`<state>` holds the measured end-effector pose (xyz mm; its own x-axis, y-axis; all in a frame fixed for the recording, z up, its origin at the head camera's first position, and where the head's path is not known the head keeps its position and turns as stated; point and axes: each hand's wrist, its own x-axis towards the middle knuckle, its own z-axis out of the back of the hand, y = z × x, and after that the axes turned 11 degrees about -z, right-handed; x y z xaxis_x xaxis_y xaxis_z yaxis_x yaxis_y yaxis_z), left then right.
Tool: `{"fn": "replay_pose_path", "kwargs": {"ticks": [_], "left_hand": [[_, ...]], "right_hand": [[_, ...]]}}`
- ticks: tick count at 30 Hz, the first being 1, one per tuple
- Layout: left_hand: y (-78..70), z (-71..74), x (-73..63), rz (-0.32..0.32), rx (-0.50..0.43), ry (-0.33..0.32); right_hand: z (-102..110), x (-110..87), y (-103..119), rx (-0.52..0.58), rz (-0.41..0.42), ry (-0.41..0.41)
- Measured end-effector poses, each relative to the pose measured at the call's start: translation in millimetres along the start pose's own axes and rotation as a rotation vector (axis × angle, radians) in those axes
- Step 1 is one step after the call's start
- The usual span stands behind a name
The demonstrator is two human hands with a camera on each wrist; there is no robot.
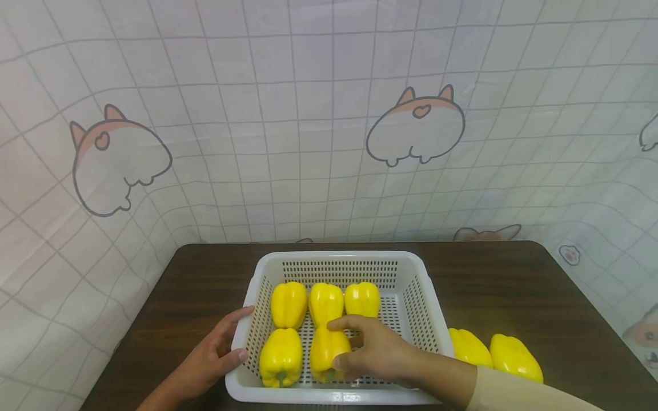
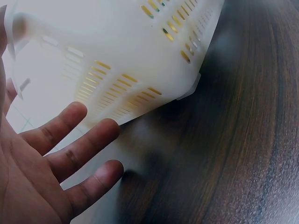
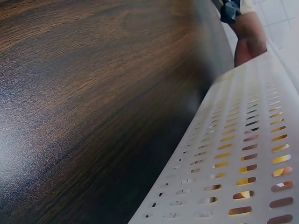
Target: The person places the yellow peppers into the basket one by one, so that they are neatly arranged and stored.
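A white plastic basket [image 1: 308, 395] with slotted walls stands on the table, holding yellow bell peppers in two rows. My right hand [image 1: 377, 348] reaches over its front right side and grips the front-row yellow bell pepper [image 1: 320, 349] between thumb and fingers. Left of that is another front-row pepper [image 1: 280, 355]; three peppers [image 1: 289, 305] lie in the back row. My left hand [image 1: 211, 357] is at the basket's left rim, its fingers loosely spread. In the left wrist view, three fingers [image 2: 96, 140] extend beside the slotted wall. The right wrist view does not show the gripped pepper.
Two more yellow bell peppers [image 1: 516, 358] lie on the dark wooden table [image 1: 493, 285], right of the basket and partly behind my right forearm. A white gridded cloth [image 1: 319, 142] with cartoon corgi drawings hangs behind the table and at its sides.
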<state>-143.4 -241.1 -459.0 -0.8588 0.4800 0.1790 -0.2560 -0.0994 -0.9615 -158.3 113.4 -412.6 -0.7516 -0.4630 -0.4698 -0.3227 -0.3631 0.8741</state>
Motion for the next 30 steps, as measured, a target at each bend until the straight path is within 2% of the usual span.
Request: {"fn": "replay_pose_path", "kwargs": {"ticks": [11, 24, 30], "left_hand": [[-1.4, -1.6, -0.8, 0.040, 0.045, -0.017], [-2.6, -1.9, 0.0, 0.036, 0.030, -0.019], [-2.1, -1.4, -0.7, 0.036, 0.027, -0.014]], "right_hand": [[-5, 9.5, -5, 0.024, 0.001, 0.009], [-7, 12.3, -8, 0.005, -0.012, 0.010], [-9, 13.0, -8, -0.037, -0.016, -0.001]]}}
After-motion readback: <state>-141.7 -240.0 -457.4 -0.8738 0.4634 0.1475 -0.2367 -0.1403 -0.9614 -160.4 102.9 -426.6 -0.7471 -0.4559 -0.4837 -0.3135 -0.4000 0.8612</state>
